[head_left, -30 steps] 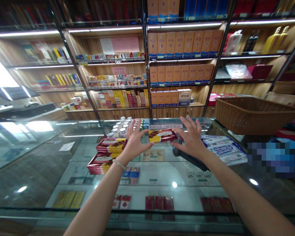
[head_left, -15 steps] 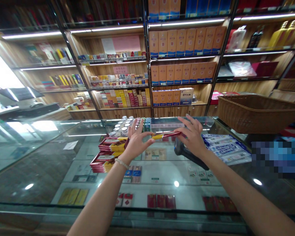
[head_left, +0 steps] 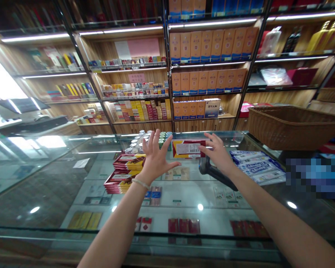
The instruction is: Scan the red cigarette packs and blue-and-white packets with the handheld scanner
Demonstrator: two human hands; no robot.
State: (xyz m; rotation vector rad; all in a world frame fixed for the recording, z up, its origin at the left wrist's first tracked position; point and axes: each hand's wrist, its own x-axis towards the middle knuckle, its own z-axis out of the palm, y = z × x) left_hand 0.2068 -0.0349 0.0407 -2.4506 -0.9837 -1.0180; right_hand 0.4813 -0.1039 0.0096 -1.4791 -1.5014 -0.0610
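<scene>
Wooden shelves with bright strip lights line the wall ahead of you, stocked with small packets and with rows of tall orange boxes. Below them stretches a glass-topped display counter, its surface reflecting the lamps, with dark red packs visible through the glass. Your bare forearms reach in from the lower edge. Near the middle of your view is a flat, red-and-yellow wrapped bar, raised at the far part of the counter, with a pale printed label and a barcode facing you. Your right hand grips it by its right end, one digit lying over the front of the wrapper and the other fingers raised. Your left hand, with a pale beaded bracelet at the wrist, is open beside the bar's left end, fingers spread and thumb pointing right; whether its forefinger touches the wrapper is hard to tell. Left of that hand, matching bars sit in two piles, one behind the other, with round, pale-lidded containers beyond them. A black handheld scanner lies below your right hand. Farther right are blue-and-white packets and, behind them, a large brown wicker basket.
</scene>
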